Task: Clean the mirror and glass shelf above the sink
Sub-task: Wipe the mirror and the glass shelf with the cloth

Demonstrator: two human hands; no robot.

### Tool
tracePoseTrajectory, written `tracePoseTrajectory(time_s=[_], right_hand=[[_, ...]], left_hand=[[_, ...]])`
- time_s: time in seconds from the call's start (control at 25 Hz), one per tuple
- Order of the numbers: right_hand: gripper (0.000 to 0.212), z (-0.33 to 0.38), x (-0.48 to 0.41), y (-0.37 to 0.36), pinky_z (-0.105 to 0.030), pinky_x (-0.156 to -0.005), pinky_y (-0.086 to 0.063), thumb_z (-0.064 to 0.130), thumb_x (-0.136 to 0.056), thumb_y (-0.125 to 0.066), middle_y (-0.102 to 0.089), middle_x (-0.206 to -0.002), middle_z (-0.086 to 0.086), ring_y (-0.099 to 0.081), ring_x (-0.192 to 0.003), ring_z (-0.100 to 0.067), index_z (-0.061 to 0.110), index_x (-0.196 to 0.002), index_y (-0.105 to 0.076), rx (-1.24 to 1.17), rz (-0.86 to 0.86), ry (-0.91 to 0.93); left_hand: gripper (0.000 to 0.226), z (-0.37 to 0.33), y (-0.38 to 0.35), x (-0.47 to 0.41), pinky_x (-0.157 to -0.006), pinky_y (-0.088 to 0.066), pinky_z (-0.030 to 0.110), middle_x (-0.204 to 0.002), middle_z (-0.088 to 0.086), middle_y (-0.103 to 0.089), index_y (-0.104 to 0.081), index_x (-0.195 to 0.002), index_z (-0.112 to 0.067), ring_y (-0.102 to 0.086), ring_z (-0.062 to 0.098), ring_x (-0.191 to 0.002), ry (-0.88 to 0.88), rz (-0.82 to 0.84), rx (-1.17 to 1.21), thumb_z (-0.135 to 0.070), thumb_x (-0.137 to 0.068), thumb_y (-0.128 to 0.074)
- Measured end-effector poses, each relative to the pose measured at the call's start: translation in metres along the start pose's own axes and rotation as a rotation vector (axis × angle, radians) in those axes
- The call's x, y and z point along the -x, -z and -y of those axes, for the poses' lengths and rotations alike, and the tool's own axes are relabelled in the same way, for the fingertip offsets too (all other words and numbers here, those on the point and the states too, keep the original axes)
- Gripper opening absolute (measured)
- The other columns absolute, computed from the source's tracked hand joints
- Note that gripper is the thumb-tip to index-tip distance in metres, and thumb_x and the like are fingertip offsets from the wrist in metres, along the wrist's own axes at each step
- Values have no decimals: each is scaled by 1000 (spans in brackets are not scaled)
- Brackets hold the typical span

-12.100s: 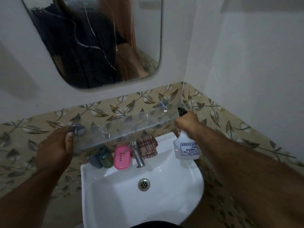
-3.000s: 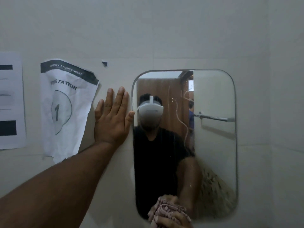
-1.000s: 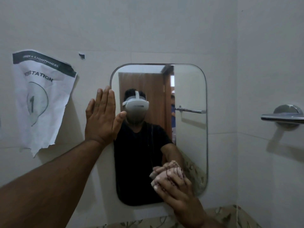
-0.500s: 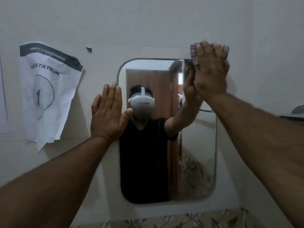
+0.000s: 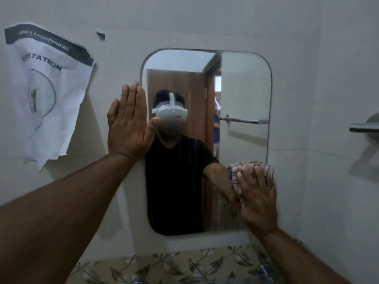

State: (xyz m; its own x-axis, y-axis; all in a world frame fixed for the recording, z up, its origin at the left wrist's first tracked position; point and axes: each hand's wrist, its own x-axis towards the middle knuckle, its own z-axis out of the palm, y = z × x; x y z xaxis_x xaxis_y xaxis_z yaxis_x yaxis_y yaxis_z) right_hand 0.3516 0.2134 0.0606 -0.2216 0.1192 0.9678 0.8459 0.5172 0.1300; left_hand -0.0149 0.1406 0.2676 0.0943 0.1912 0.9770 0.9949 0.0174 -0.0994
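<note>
A rounded rectangular mirror [image 5: 242, 89] hangs on the white wall straight ahead. My right hand [image 5: 257, 198] presses a pink checked cloth [image 5: 251, 171] flat against the mirror's lower right edge, fingers straight. My left hand [image 5: 128, 125] lies flat on the wall at the mirror's left edge, fingers straight and together, thumb over the glass. The glass shelf is out of view, except for a metal bracket [image 5: 265, 271] at the bottom.
A crumpled paper sign [image 5: 44, 95] hangs on the wall to the left. A metal towel bar [image 5: 364, 127] juts from the right wall. Leaf-patterned tiles [image 5: 174, 267] run below the mirror.
My right hand with the cloth has swept down from the mirror's top right corner to its lower right edge. My left hand has stayed flat at the left edge.
</note>
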Motion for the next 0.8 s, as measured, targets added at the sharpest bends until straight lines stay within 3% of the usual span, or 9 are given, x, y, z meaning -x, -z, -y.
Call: tracePoseTrajectory(time_s=[0.2, 0.4, 0.64, 0.8], right_hand=[[82, 8, 40, 3, -64, -134, -14, 10, -93, -48, -5, -186, 13, -2, -174, -23, 24, -170, -26, -31, 129, -18], [84, 7, 69, 7, -71, -129, -25, 6, -89, -47, -7, -186, 10, -4, -174, -24, 23, -170, -33, -31, 220, -27], [79, 16, 101, 20, -71, -122, -34, 26, -82, -51, -41, -173, -10, -1, -173, -18, 17, -161, -50, -62, 319, -26], [71, 24, 122, 34, -65, -125, -32, 13, -88, -47, -47, -170, -6, -11, -173, -15, 17, -159, -52, -146, 354, 15]], left_hand=[[83, -3, -3, 9, -133, -8, 49, -180, 8, -3, -4, -171, -10, 1, 24, -167, 20, 19, 20, -63, -107, -12], [83, -2, -2, 30, -133, -6, 50, -180, 9, -1, -3, -170, -9, 4, 26, -166, 21, 67, 32, -62, -108, -17], [84, 0, 3, 67, -133, -5, 51, -180, 8, 2, -2, -171, -11, 4, 27, -166, 22, 163, 61, -59, -108, -31], [84, 1, 5, 104, -133, -3, 50, -180, 9, 6, 3, -170, -13, 8, 29, -166, 28, 252, 48, -60, -109, -30]])
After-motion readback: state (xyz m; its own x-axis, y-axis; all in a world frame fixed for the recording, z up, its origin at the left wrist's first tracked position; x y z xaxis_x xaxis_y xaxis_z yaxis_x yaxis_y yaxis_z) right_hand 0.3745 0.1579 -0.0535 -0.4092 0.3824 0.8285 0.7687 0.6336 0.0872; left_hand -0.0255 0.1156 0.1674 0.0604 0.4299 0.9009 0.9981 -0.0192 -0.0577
